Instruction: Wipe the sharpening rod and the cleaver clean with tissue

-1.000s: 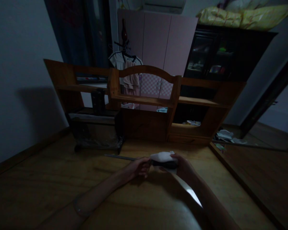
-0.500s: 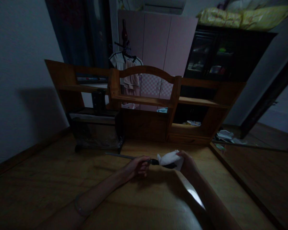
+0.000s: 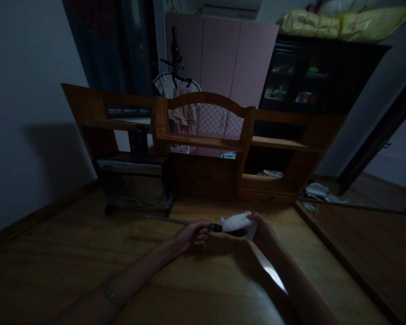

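My left hand (image 3: 195, 234) is closed around a long thin metal rod with a black handle (image 3: 216, 228), which looks like a screwdriver, though the dim light hides its exact kind. Its grey shaft points left past my fingers, held above the wooden table (image 3: 189, 289). In my right hand (image 3: 264, 230) a crumpled white tissue (image 3: 237, 222) is pinched, and it lies over the upper side of the black handle. The handle's lower edge shows beneath the tissue. Where my right fingertips sit behind the paper is partly hidden.
Behind my hands stands a black box-like appliance (image 3: 135, 185) with a dark upright piece on top. A wooden shelf unit (image 3: 206, 142) spans the table's back edge. A white wall (image 3: 30, 117) rises at left. Papers (image 3: 318, 190) lie beyond the table's right edge.
The tissue and my right hand have shifted slightly left along the black handle. My left hand keeps nearly the same place and grip.
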`<action>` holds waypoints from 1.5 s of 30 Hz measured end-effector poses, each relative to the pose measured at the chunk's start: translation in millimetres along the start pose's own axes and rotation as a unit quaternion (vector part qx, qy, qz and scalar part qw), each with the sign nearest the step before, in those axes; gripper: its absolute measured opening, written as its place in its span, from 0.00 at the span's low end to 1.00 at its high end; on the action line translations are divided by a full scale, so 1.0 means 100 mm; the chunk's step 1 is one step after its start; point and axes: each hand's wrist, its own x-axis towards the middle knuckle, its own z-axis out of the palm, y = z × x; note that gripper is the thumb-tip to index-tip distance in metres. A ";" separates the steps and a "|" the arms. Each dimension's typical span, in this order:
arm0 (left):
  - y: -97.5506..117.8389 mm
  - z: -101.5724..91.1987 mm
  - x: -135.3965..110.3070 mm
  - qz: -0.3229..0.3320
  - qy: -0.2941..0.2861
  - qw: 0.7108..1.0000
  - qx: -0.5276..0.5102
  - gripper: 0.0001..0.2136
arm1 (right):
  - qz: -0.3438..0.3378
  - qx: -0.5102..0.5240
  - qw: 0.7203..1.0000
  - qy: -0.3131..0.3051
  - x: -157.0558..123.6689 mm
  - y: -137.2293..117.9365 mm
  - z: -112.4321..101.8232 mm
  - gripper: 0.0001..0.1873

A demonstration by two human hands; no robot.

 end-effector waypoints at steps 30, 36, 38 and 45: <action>-0.01 -0.04 0.04 0.006 -0.006 0.998 -0.060 0.16 | -0.413 -0.608 0.639 -0.226 -0.38 0.11 0.38 0.23; 0.00 -0.12 0.08 -0.018 -0.001 0.995 -0.103 0.19 | -0.439 -0.650 0.575 -0.234 -0.36 0.09 0.35 0.26; 0.01 -0.15 0.09 -0.025 -0.027 0.991 -0.129 0.19 | -0.450 -0.649 0.566 -0.237 -0.34 0.07 0.32 0.26; 0.04 -0.19 0.05 -0.029 -0.106 0.980 -0.166 0.17 | -0.473 -0.626 0.583 -0.211 -0.25 0.02 0.19 0.24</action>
